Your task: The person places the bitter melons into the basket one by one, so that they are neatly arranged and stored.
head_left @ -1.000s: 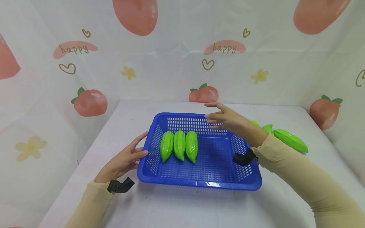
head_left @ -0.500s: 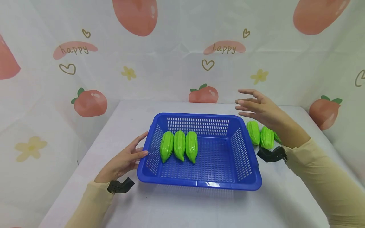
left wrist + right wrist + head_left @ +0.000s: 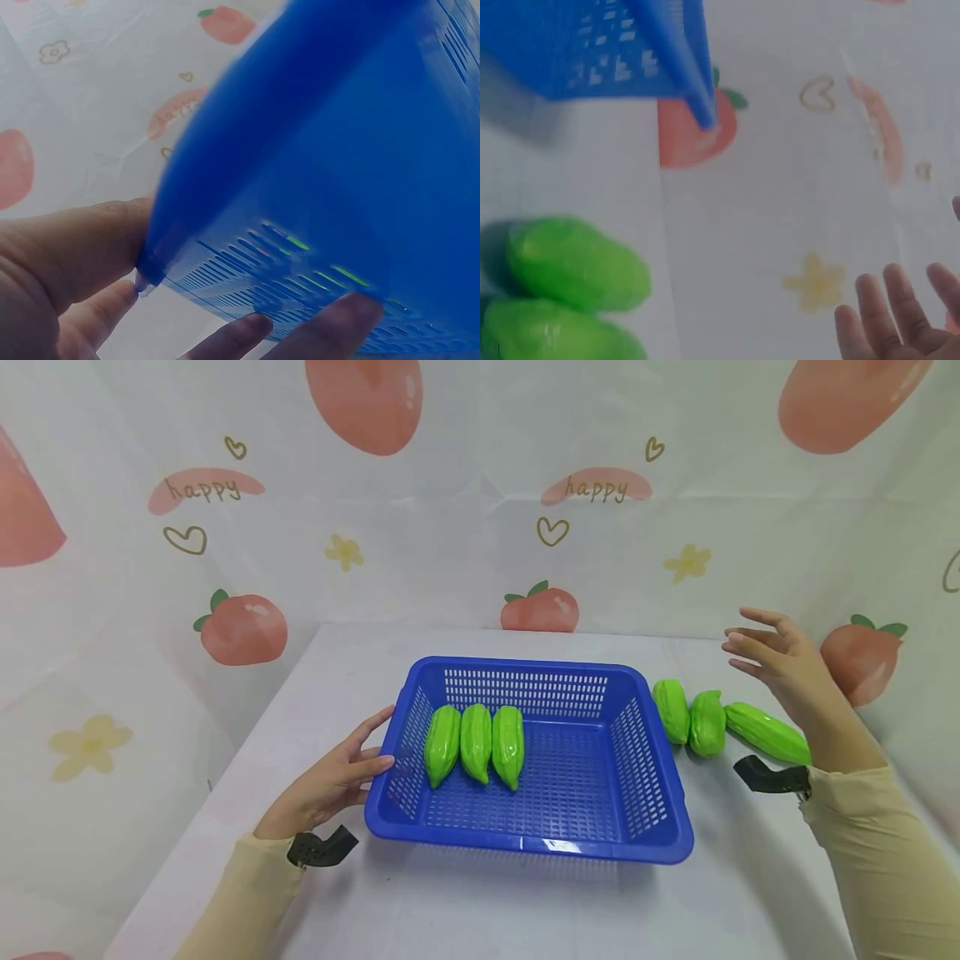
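A blue plastic basket [image 3: 555, 846] with slotted walls sits mid-table. Three glossy, ridged green gourd-like pieces stand side by side in its left half: a left one [image 3: 442, 746], a middle one [image 3: 476, 743] and a right one [image 3: 508, 746]. My left hand [image 3: 330, 781] touches the basket's left side, fingers spread; the left wrist view shows fingertips against the slotted outer wall and the thumb at the rim. My right hand [image 3: 780, 652] hovers at the far right, holding nothing, its fingers loosely bent. Below it lie three similar pieces, including a slanted one [image 3: 767, 732].
The other two loose pieces, one against the basket [image 3: 671, 710] and its neighbour [image 3: 707, 724], lie right of the basket on the white table [image 3: 480, 910]. A patterned cloth backdrop [image 3: 450, 510] rises behind and beside the table.
My right hand has swung from over the basket to the far right, uncovering the loose green pieces there. My left hand and the basket stay put; the view has shifted slightly.
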A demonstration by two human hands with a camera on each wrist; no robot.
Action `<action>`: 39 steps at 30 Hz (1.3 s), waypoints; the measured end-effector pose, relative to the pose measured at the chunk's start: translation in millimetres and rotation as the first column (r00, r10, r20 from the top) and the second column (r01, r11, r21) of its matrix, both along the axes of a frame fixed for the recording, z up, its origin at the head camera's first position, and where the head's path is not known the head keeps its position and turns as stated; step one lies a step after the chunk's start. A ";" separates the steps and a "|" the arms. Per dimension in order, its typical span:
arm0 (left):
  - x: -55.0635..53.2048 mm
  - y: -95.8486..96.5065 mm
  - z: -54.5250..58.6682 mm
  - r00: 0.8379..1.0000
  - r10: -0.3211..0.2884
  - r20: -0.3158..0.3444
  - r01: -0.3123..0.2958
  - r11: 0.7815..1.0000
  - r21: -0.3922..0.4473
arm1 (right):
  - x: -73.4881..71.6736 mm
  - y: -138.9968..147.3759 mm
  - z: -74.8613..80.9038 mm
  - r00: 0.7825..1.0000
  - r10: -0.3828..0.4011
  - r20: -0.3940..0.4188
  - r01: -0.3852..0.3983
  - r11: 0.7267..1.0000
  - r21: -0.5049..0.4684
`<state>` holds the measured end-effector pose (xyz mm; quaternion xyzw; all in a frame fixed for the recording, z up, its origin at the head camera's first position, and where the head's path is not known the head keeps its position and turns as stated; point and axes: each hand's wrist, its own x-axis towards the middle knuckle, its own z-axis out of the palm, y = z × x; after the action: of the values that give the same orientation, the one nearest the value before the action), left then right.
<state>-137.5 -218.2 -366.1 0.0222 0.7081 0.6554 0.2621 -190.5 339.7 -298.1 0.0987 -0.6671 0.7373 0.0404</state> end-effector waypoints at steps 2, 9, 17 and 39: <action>-0.1 0.2 -0.4 1.000 0.001 0.001 -0.001 1.000 0.002 | 2.4 11.3 -4.6 1.000 -0.024 -0.001 0.024 0.999 -0.039; 0.3 -0.3 -0.4 1.000 0.002 0.003 -0.002 1.000 0.014 | 7.8 44.8 -20.0 0.998 -0.065 -0.020 0.062 0.990 -0.129; 0.3 -0.8 0.0 1.000 -0.004 0.004 0.004 1.000 0.011 | 10.6 71.3 -45.6 0.995 -0.103 -0.018 0.104 0.981 0.162; 1.2 -1.2 1.9 1.000 -0.008 0.009 0.008 1.000 -0.002 | 1.1 104.5 -85.9 0.960 -0.097 0.261 -0.160 0.577 0.801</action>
<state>-136.4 -219.3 -364.2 0.0216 0.7075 0.6536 0.2678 -189.4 444.2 -384.0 0.0139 -0.9277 0.3546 -0.1162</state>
